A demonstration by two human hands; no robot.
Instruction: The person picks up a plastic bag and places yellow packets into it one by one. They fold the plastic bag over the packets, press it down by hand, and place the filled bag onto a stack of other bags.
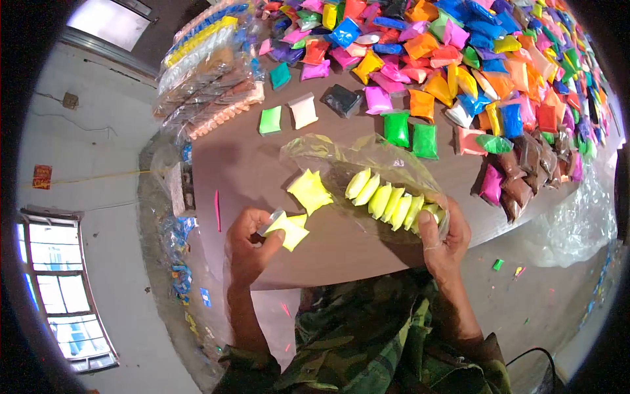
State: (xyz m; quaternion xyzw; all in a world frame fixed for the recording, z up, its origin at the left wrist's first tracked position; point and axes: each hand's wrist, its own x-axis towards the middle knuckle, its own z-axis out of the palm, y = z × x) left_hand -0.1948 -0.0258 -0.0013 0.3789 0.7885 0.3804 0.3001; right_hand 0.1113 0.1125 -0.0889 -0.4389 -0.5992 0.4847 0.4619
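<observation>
Left hand (251, 248) pinches yellow packet (290, 230). Right hand (443, 240) grips clear bag (367, 154), packet row (387, 200) inside, just beyond its thumb. Risk: slack bag mouth sags, row slides onto table (262, 164).

Even daylight, white-paned barred window (62, 289) blown out, soft shadows on the dark brown wooden tabletop (249, 164), faint sheen on the crinkled clear plastic bag (341, 154), heavy fisheye bending (black vignette all round)
</observation>
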